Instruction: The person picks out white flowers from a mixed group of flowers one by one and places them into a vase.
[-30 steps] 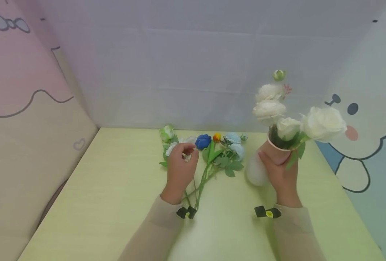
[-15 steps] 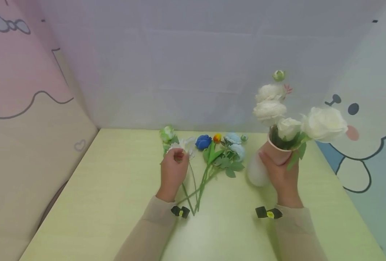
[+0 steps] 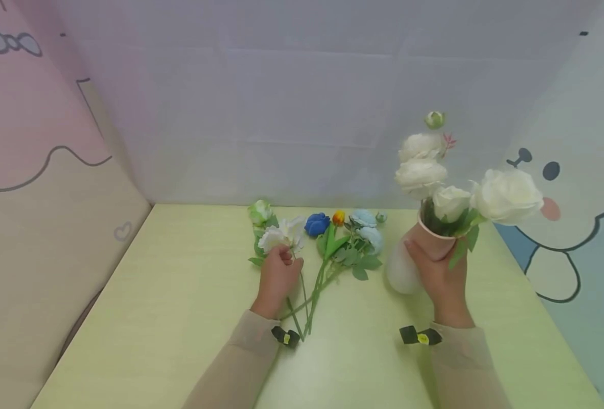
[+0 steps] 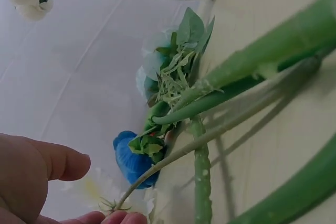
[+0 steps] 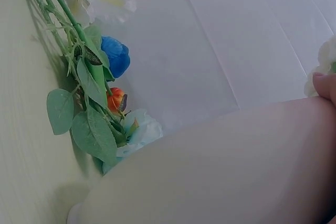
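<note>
My left hand (image 3: 279,278) is over the stems on the table, its fingertips at the thin stem of a white flower (image 3: 293,230) just below the bloom. In the left wrist view, the fingers lie under that stem (image 4: 178,153), while the thumb (image 4: 71,165) stands apart from them. My right hand (image 3: 442,278) grips the neck of a vase (image 3: 403,270), pinkish at the top and white below, which leans to the right. Several white blooms (image 3: 422,173) and a large white rose (image 3: 508,196) stand out of its mouth. The vase body (image 5: 220,166) fills much of the right wrist view.
On the table (image 3: 179,318) lie a blue rose (image 3: 317,225), an orange-yellow tulip (image 3: 338,218), pale blue flowers (image 3: 370,238) with leaves, and a greenish-white flower (image 3: 261,212). Their stems cross toward me. A pale wall (image 3: 307,113) rises behind the table, with printed panels on both sides.
My left hand has drawn back from the flower heads toward me, uncovering the white flower, and its fingertips have come down to the stem. The right hand and vase have stayed in place.
</note>
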A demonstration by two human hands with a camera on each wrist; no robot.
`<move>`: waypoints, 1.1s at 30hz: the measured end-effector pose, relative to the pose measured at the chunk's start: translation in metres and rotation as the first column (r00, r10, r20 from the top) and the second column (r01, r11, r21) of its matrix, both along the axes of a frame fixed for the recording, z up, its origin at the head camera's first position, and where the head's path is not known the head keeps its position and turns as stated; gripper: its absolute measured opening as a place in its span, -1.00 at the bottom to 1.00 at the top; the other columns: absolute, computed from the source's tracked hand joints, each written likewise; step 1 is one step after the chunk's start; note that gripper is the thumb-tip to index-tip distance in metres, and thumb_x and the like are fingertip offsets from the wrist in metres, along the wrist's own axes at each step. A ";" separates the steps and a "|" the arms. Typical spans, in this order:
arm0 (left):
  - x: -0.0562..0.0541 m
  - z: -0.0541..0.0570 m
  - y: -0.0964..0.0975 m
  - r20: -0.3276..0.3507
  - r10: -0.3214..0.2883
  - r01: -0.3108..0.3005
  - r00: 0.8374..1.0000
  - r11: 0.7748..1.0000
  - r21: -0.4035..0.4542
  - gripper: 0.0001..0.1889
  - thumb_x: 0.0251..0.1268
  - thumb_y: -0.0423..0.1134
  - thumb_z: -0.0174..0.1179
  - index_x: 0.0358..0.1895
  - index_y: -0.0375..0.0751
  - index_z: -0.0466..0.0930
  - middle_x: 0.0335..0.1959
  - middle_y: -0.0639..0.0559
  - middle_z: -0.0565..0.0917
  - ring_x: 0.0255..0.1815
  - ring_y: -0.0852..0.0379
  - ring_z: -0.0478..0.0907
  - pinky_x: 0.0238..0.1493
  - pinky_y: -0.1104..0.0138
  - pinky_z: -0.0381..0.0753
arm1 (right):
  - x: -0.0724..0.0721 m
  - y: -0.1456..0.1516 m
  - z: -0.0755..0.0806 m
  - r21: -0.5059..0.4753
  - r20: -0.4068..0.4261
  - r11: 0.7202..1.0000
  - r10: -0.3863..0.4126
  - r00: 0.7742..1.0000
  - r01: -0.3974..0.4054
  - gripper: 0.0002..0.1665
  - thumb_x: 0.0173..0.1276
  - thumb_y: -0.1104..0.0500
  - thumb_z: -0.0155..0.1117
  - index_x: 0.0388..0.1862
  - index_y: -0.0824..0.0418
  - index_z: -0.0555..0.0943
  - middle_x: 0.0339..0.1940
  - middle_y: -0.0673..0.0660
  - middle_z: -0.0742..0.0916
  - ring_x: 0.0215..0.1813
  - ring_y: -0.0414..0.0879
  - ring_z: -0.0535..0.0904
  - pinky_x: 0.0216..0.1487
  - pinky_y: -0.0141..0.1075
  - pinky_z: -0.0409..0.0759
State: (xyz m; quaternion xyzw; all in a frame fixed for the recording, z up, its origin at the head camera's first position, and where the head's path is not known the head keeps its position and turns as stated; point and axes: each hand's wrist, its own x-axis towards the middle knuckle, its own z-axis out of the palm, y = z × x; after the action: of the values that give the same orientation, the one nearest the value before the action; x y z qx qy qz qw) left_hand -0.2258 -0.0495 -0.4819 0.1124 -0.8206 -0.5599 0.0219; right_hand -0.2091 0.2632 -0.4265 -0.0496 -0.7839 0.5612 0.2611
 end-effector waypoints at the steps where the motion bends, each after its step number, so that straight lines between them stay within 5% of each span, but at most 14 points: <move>1: 0.000 0.000 0.000 0.022 -0.003 0.003 1.000 1.000 0.011 -0.45 0.37 -0.20 0.33 0.32 -0.38 0.45 0.07 -0.20 0.65 0.11 -0.14 0.61 0.15 0.04 0.60 | 0.000 0.000 0.000 -0.002 -0.002 1.000 0.002 1.000 -0.002 0.14 0.12 0.23 0.62 0.59 0.03 0.17 0.37 0.07 0.49 0.25 -0.14 0.40 0.33 -0.26 0.31; 4: -0.003 0.000 -0.002 0.091 -0.024 0.014 0.996 0.993 0.116 -0.38 0.40 -0.19 0.29 0.42 -0.40 0.36 0.13 -0.25 0.64 0.12 -0.17 0.62 0.16 0.06 0.60 | 0.001 -0.001 0.001 -0.006 -0.008 1.000 0.002 1.000 -0.002 0.12 0.12 0.25 0.61 0.58 0.04 0.19 0.36 0.06 0.50 0.25 -0.15 0.40 0.30 -0.32 0.31; 6: -0.006 0.000 -0.005 0.130 -0.053 0.017 0.990 0.965 0.262 -0.36 0.45 -0.21 0.24 0.47 -0.43 0.28 0.20 -0.31 0.59 0.15 -0.18 0.61 0.20 0.09 0.60 | 0.001 -0.001 0.000 -0.001 -0.011 1.000 0.001 1.000 -0.001 0.12 0.12 0.25 0.61 0.58 0.06 0.19 0.35 0.07 0.50 0.25 -0.15 0.40 0.30 -0.32 0.31; 8: -0.008 -0.001 -0.008 0.151 -0.089 0.014 0.985 0.900 0.435 -0.38 0.48 -0.28 0.17 0.48 -0.47 0.24 0.27 -0.37 0.52 0.20 -0.20 0.59 0.24 0.11 0.59 | 0.001 -0.001 0.000 0.003 -0.012 1.000 -0.002 1.000 0.002 0.12 0.12 0.25 0.61 0.58 0.07 0.19 0.35 0.08 0.50 0.25 -0.15 0.40 0.30 -0.31 0.31; 11: -0.009 -0.002 -0.014 0.172 -0.129 -0.010 0.977 0.773 0.634 -0.46 0.50 -0.39 0.11 0.45 -0.51 0.25 0.31 -0.41 0.46 0.27 -0.24 0.55 0.29 0.11 0.56 | 0.000 -0.001 0.000 0.010 -0.013 1.000 -0.003 1.000 0.003 0.12 0.12 0.25 0.61 0.58 0.08 0.19 0.36 0.09 0.50 0.25 -0.15 0.40 0.31 -0.30 0.31; 14: -0.010 -0.004 -0.018 0.191 -0.136 -0.040 0.972 0.706 0.707 -0.50 0.49 -0.46 0.11 0.42 -0.51 0.30 0.28 -0.40 0.49 0.26 -0.24 0.56 0.27 0.10 0.57 | 0.000 -0.001 0.000 0.011 -0.017 1.000 -0.002 1.000 0.002 0.11 0.12 0.25 0.61 0.58 0.09 0.20 0.35 0.08 0.50 0.25 -0.15 0.40 0.30 -0.31 0.30; 25: -0.015 -0.007 -0.018 0.191 -0.120 -0.036 0.974 0.755 0.654 -0.62 0.53 -0.46 0.10 0.33 -0.51 0.46 0.03 -0.29 0.65 -0.10 0.04 0.66 0.06 0.22 0.68 | 0.016 -0.017 0.025 0.002 -0.052 1.000 0.017 0.998 -0.017 0.06 0.13 0.29 0.57 0.55 0.19 0.22 0.32 0.16 0.52 0.21 -0.17 0.40 0.29 -0.31 0.31; 33: -0.009 0.016 -0.020 0.114 -0.139 0.036 0.984 0.775 0.631 -0.59 0.49 -0.47 0.15 0.32 -0.56 0.44 -0.01 -0.29 0.65 -0.17 0.07 0.68 -0.04 0.29 0.71 | 0.018 -0.019 0.029 0.007 -0.066 1.000 0.020 0.998 -0.020 0.03 0.13 0.30 0.56 0.53 0.21 0.24 0.29 0.16 0.53 0.18 -0.19 0.41 0.26 -0.34 0.32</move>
State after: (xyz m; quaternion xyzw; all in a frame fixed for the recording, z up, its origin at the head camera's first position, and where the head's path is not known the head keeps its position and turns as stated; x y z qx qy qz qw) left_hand -0.2351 -0.0700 -0.4659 0.1178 -0.5915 -0.7905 -0.1064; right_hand -0.1908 0.2440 -0.3976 -0.0223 -0.7770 0.5627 0.2813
